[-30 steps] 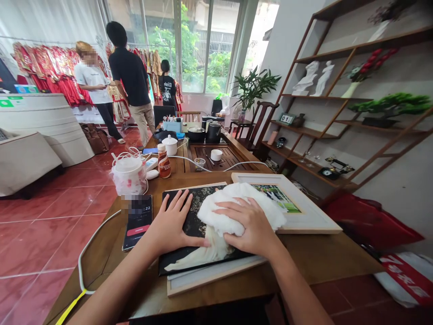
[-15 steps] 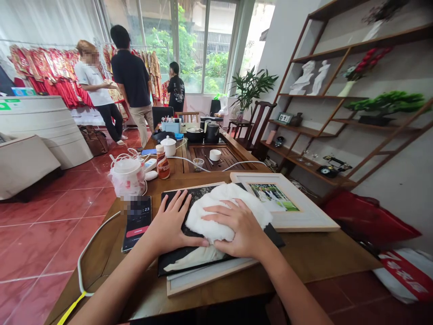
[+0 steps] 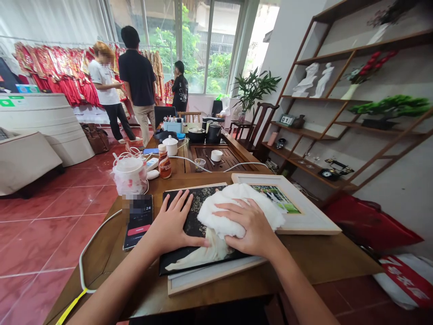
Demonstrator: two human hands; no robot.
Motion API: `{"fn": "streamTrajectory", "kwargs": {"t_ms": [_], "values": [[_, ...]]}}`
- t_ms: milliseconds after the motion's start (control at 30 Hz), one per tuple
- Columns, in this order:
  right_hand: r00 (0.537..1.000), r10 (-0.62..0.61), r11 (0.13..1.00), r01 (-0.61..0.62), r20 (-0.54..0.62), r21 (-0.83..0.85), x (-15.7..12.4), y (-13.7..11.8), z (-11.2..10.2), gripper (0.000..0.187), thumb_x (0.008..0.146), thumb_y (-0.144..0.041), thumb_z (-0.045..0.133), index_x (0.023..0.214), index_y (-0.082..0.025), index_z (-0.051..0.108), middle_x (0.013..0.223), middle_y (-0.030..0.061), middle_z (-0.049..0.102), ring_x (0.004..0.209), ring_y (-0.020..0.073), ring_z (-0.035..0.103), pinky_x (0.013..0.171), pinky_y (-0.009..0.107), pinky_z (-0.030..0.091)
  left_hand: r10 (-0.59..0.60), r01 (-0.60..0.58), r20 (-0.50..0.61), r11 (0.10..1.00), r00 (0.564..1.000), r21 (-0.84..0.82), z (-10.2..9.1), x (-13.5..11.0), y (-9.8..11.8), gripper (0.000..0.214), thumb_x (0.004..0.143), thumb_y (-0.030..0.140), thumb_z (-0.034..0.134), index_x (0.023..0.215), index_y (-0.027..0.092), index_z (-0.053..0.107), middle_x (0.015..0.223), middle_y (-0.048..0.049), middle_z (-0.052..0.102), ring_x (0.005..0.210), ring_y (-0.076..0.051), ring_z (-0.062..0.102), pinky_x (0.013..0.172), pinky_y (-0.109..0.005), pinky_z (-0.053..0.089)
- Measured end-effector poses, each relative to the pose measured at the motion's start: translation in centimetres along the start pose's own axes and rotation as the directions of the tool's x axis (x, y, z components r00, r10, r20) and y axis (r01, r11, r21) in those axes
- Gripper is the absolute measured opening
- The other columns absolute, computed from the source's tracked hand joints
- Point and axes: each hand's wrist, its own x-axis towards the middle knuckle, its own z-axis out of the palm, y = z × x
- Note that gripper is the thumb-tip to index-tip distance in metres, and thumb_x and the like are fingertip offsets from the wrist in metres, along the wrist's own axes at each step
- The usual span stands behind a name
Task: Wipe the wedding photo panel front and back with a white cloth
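The open right hand (image 3: 252, 223) rests on the white fluffy cloth (image 3: 216, 216) trailing near-left over the black board (image 3: 189, 203), the open left hand (image 3: 172, 221) flat just beside it.

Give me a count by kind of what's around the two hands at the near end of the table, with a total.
Hands: 2 (left hand, right hand)
Frames: 2 (black-backed frame, framed photo)
White fluffy wads: 1 (white fluffy wad)
Phones: 1 (phone)
Total: 6
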Motion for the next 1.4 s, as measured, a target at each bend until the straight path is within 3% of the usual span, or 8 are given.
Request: {"fn": "streamTrajectory", "kwargs": {"t_ms": [300, 567, 900, 1100, 1400], "values": [[0.997, -0.06, 0.997, 0.057, 0.039, 0.059, 1.7, -2.3, 0.7, 0.045, 0.071, -0.04, 0.063, 0.116, -0.039, 0.061, 0.131, -0.0071, 0.058, 0.115, 0.0281, 0.05, 0.094, 0.047, 0.025, 0.008, -0.009, 0.016, 1.0, 1.0, 0.023, -0.1, -0.1, 0.0, 0.11, 0.07, 0.085, 0.043, 0.151, 0.012, 0.02, 0.156, -0.0141, 0.021, 0.145, -0.033, 0.01, 0.114, -0.056, 0.01], [0.998, -0.053, 0.998, 0.052, 0.04, 0.034, 0.8, -1.4, 0.4, 0.052, 0.067, -0.031, 0.063, 0.118, -0.039, 0.06, 0.132, -0.0069, 0.057, 0.117, 0.0292, 0.05, 0.095, 0.047, 0.024, 0.008, -0.008, -0.006, 1.0, 1.0, 0.018, -0.1, 0.0, 0.2, 0.108, 0.072, 0.082, 0.044, 0.151, 0.012, 0.019, 0.156, -0.0147, 0.02, 0.145, -0.034, 0.011, 0.114, -0.057, 0.011], [1.0, -0.024, 0.997, 0.022, -0.015, -0.077, -1.2, 0.5, 0.1, 0.056, 0.065, -0.025, 0.062, 0.119, -0.037, 0.059, 0.131, -0.0049, 0.058, 0.115, 0.0287, 0.051, 0.094, 0.045, 0.026, -0.003, 0.003, -0.012, 1.0, 1.0, 0.004, -0.2, -0.2, 0.0, 0.119, 0.065, 0.09, 0.039, 0.15, 0.009, 0.019, 0.156, -0.0165, 0.019, 0.144, -0.034, 0.011, 0.115, -0.056, 0.009], [1.0, -0.024, 0.999, 0.023, -0.007, -0.045, -0.6, -0.5, 0.3, 0.055, 0.065, -0.028, 0.061, 0.119, -0.039, 0.059, 0.131, -0.0067, 0.058, 0.114, 0.0294, 0.05, 0.094, 0.047, 0.025, 0.013, -0.013, -0.023, 1.0, 1.0, 0.01, -0.1, 0.0, 0.0, 0.119, 0.065, 0.09, 0.041, 0.151, 0.01, 0.019, 0.156, -0.0156, 0.02, 0.144, -0.035, 0.013, 0.114, -0.056, 0.01], [0.993, -0.098, 0.994, 0.095, 0.073, 0.046, 1.2, -2.1, 0.4, 0.05, 0.066, -0.033, 0.062, 0.116, -0.04, 0.059, 0.132, -0.0099, 0.056, 0.116, 0.0283, 0.049, 0.095, 0.047, 0.023, -0.006, 0.005, 0.047, 1.0, 0.999, 0.031, -0.3, 0.5, 0.4, 0.119, 0.063, 0.09, 0.041, 0.149, 0.01, 0.025, 0.156, -0.0155, 0.02, 0.145, -0.034, 0.01, 0.114, -0.056, 0.008]]}}
